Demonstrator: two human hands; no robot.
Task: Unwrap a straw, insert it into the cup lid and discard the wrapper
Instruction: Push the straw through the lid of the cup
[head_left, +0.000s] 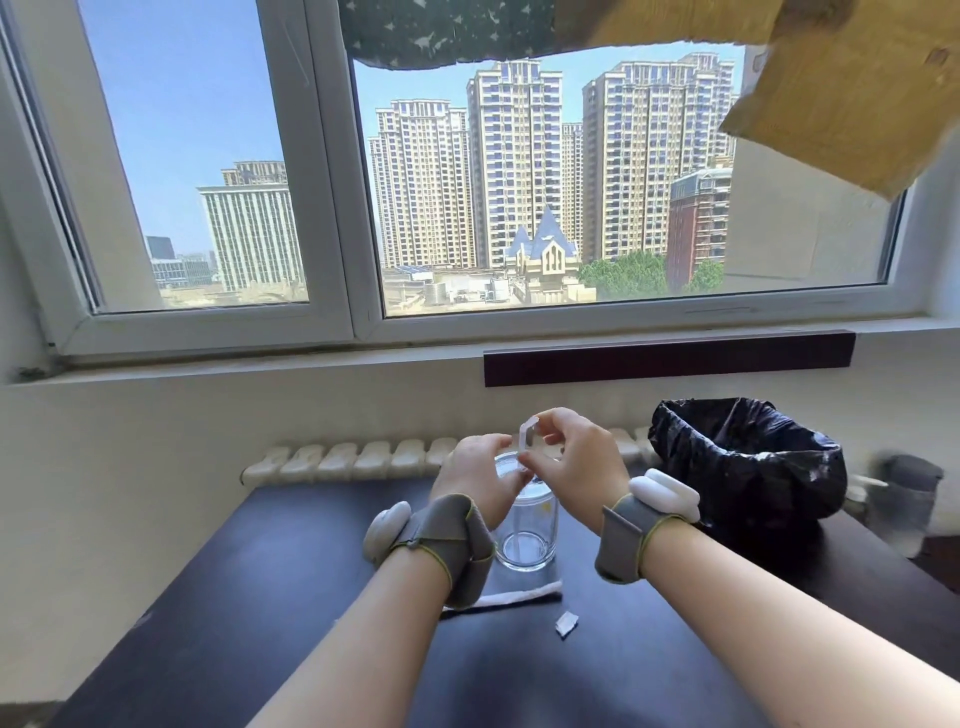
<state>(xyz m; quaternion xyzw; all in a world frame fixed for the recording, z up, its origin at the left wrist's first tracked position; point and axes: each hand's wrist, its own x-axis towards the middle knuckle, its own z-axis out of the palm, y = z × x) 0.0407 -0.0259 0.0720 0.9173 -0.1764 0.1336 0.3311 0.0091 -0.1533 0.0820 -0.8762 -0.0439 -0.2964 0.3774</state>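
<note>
Cup (525, 535): on table (291, 582), near middle, toward far edge. Straw (529, 442): above cup, between both hands. Left hand (475, 475): left of cup top. Right hand (571, 462): right of cup top, over lid. Wrapper strip (519, 596): on table, just before cup, toward near edge. Torn scrap (566, 622): on table, before strip, slightly right. Bin (748, 457): right of cup, at table's far right corner. Radiator (358, 457): behind table's far edge, below window (322, 208).
</note>
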